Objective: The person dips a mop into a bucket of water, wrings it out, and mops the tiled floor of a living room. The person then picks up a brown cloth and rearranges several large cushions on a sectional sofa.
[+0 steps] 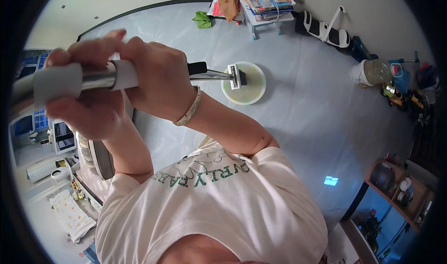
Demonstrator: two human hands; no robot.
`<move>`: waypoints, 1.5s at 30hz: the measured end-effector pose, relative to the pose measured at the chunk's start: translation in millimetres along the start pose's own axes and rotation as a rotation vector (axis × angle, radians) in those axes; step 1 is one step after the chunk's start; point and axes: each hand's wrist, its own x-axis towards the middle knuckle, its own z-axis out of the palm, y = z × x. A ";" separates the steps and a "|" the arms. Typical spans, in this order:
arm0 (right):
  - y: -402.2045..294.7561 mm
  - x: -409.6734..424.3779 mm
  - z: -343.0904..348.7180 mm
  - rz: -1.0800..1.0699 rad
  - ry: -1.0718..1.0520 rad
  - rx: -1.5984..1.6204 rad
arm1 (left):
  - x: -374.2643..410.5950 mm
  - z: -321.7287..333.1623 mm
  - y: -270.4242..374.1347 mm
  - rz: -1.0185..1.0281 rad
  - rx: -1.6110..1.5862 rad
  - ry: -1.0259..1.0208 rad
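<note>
A metal mop pole [99,79] with white plastic collars runs from the left rim towards the floor. My right hand [159,77], with a pale band at its wrist, wraps the pole just below one collar. My left hand [92,115] is blurred and curls around the pole farther up, fingers above it and thumb below. A black grip piece [197,68] shows past my right hand. Thin metal rods lead to the white sponge mop head [235,77], which is over or in a round pale basin [256,94]. The dark sponge is partly hidden by its white frame.
Grey floor tiles [272,121] surround the basin. A small white table [253,19] bears stacked books and papers by the wall. A green cloth [202,20] lies beside bags. A bucket [359,73] and large water bottle [379,72] stand right, with wooden shelves [394,197] lower right.
</note>
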 end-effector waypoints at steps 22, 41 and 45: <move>281.7 -145.2 -9.2 0.309 -0.020 -0.202 | 54.1 9.1 -35.7 -0.040 -0.076 0.199; 326.4 -228.8 -15.7 0.446 -0.150 -0.305 | 4.7 23.9 -11.4 -0.098 -0.011 0.189; 287.1 -218.4 -26.9 0.449 -0.138 -0.370 | 49.7 50.7 60.0 0.233 0.023 0.390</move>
